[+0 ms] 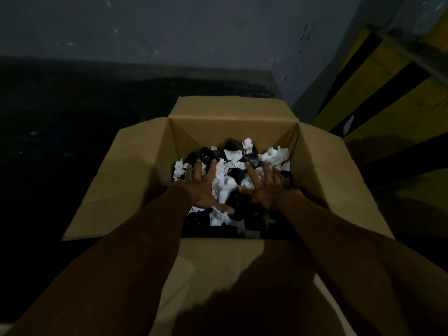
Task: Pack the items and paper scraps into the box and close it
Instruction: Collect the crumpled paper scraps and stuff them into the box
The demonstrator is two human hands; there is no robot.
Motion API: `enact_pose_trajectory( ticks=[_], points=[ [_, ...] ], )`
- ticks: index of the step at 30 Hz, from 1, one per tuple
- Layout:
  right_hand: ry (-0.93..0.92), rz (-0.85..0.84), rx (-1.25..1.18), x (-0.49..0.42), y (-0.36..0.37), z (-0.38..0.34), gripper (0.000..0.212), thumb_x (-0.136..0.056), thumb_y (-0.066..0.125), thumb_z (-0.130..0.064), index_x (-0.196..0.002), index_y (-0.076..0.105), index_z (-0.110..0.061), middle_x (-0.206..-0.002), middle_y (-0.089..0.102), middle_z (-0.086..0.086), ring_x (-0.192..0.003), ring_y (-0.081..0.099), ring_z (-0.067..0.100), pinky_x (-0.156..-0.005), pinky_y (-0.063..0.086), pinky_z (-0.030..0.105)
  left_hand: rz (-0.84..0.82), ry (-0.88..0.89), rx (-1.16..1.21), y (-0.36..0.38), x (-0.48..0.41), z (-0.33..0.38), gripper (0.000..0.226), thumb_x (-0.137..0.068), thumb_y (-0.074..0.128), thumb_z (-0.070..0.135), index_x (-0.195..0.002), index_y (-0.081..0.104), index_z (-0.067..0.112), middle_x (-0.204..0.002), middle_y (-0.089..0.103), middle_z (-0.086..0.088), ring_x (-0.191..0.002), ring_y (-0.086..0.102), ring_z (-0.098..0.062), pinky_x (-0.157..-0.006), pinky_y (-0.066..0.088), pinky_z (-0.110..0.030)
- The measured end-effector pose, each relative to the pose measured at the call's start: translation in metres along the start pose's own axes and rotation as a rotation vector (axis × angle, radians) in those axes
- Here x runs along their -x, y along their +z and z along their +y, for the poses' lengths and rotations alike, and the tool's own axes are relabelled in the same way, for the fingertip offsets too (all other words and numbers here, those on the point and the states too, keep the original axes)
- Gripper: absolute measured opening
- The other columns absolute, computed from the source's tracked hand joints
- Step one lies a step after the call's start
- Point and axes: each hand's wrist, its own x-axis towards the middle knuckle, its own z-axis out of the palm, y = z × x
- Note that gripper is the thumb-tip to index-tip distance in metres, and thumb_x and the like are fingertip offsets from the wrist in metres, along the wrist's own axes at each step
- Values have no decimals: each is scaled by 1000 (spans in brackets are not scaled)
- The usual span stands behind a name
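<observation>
A brown cardboard box (135, 170) stands in front of me with all its flaps folded outward. Inside lie crumpled white paper scraps (224, 180) mixed with dark, shiny wrapped items (238, 201). My left hand (203, 190) rests flat on the contents at the left, fingers spread, holding nothing. My right hand (264, 190) lies flat beside it on the right, fingers spread too. Both forearms reach in over the near flap (218, 258). What lies deeper in the box is hidden.
The box sits on a dark surface (60, 141) in dim light. A grey wall (169, 32) rises behind. At the right stands a yellow and black striped structure (378, 93), close to the right flap.
</observation>
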Motion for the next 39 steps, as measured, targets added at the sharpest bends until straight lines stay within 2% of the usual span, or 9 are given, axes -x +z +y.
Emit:
enact_pose_trajectory(
  ticks=[9, 11, 13, 15, 17, 23, 31, 36, 39],
  points=[
    [39, -53, -58, -5, -9, 0, 81, -78, 20, -85, -142, -18, -53, -156, -29, 5, -143, -23, 36, -113, -10, 58, -33, 43, 22, -10, -15, -10, 140, -49, 62, 87, -139, -34, 40, -153, -35, -5, -141, -27, -36, -113, 2, -64],
    [-31, 28, -49, 7, -24, 3, 72, -89, 27, -72, -149, -4, -46, -160, -16, 7, -146, -12, 35, -116, 0, 55, 187, 153, 42, -16, -11, -10, 112, -67, 55, 79, -149, -6, 33, -160, -5, -6, -146, -4, -36, -113, 8, -60],
    [-97, 268, 9, 14, -34, 9, 66, -92, 22, -64, -148, 23, -31, -157, 16, 15, -143, 16, 36, -116, 17, 48, 546, 306, 59, -20, -4, -7, 72, -78, 44, 59, -138, 28, 23, -140, 35, -8, -132, 31, -33, -111, 17, -55],
    [-115, 516, 79, 13, -41, 11, 69, -87, 15, -57, -137, 42, -17, -139, 44, 17, -125, 41, 38, -104, 35, 47, 813, 416, 9, -22, -1, 1, 53, -84, 40, 41, -131, 37, 16, -128, 44, -9, -125, 39, -32, -112, 20, -49],
    [-124, 615, 77, 6, -44, 8, 56, -93, 22, -48, -134, 43, -15, -134, 47, 15, -115, 47, 36, -94, 42, 48, 900, 450, 0, -22, -4, 12, 58, -89, 40, 32, -143, 29, 11, -147, 33, -13, -140, 25, -30, -116, 15, -48],
    [-228, 505, -9, -26, -37, -14, 51, -101, 24, -34, -148, 28, -16, -156, 26, 13, -139, 29, 34, -109, 29, 54, 732, 382, -53, -20, -29, 28, 60, -100, 27, 32, -153, 4, 17, -161, -4, -1, -148, -7, -21, -117, 0, -48],
    [-163, 242, 44, -48, 8, -6, 58, -101, 16, -50, -153, 0, -29, -162, -9, -1, -148, -6, 28, -118, 2, 48, 539, 232, -220, 20, -60, -8, 56, -100, 16, 44, -152, -1, 31, -161, -5, 5, -148, -6, -23, -116, 3, -56],
    [-134, 210, 28, -55, 12, -6, 58, -101, 15, -52, -153, -1, -33, -161, -10, -3, -148, -7, 28, -118, 2, 50, 517, 195, -219, 21, -62, -5, 56, -100, 15, 45, -152, -4, 34, -161, -8, 3, -147, -9, -24, -115, -2, -55],
    [-199, 302, 42, -46, -1, -5, 60, -98, 11, -55, -152, 14, -30, -162, 9, 3, -147, 9, 31, -117, 12, 51, 558, 184, -216, 12, -52, -4, 56, -99, 15, 46, -152, -1, 35, -162, -5, 1, -148, -6, -27, -115, -3, -57]
  ],
)
